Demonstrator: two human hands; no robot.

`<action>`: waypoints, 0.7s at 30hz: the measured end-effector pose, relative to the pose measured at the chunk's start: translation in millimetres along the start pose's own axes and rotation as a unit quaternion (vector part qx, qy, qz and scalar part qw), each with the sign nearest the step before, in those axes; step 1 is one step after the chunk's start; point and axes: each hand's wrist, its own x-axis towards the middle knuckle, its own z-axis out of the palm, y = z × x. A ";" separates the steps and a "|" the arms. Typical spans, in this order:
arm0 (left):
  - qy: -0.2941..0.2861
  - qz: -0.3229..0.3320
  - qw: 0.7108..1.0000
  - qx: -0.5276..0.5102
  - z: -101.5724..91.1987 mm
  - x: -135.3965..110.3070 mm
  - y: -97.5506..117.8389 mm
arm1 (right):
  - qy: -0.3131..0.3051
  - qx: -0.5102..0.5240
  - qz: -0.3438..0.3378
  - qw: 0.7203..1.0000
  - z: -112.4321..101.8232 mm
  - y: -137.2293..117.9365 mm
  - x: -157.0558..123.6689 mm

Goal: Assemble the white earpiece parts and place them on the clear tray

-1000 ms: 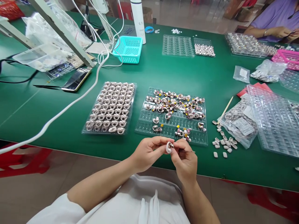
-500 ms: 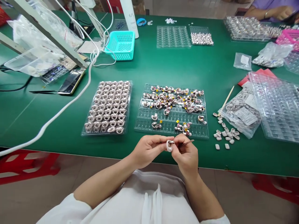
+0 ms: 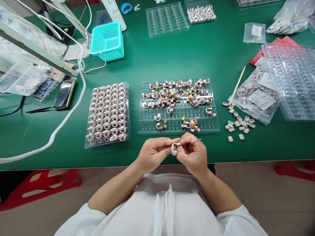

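Observation:
A small white C-shaped clip-on earbud (image 3: 174,149) is pinched between my hands just past the table's front edge. The fingertips of my left hand (image 3: 155,153) are closed on its left side. My right hand (image 3: 194,154) presses thumb and fingers at its right side, where a dark, shiny part shows. Thin tweezers (image 3: 197,142) stick out from the right fingers; most of their length is hidden. Right behind the hands lies a clear tray (image 3: 147,126) of loose earbud parts with yellow tabs. Left of that, another clear tray (image 3: 129,113) holds rows of earbuds.
Loose oval shells (image 3: 241,137) and a bag of shells (image 3: 258,95) lie at the right, beside a wooden stick (image 3: 238,83) and stacked clear trays (image 3: 292,82). A turquoise basket (image 3: 108,54) stands far left. A white cable (image 3: 66,121) crosses the left side.
The view has tilted downward and shifted, so the table items sit higher. Both hands still hold the earbud together, with its angle slightly changed.

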 end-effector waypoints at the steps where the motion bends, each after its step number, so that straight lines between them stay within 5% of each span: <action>1: -0.004 0.010 1.000 0.004 0.3 0.4 -0.6 | 0.002 0.006 0.000 1.000 -0.2 0.9 -0.5; 7: -0.019 0.018 1.000 0.008 0.4 5.3 -0.5 | -0.005 0.015 0.016 1.000 -1.5 -0.1 2.6; 13: -0.049 -0.081 0.994 -0.048 0.6 10.3 7.1 | -0.024 -0.008 0.042 0.999 -10.2 -4.2 6.0; 18: -0.024 -0.115 0.989 -0.095 -0.5 13.9 11.5 | -0.085 -0.067 0.038 0.993 -25.1 -11.0 9.1; 21: -0.005 -0.127 0.986 -0.107 -1.2 14.9 10.4 | -0.072 -0.084 0.026 0.994 -30.2 -12.5 7.8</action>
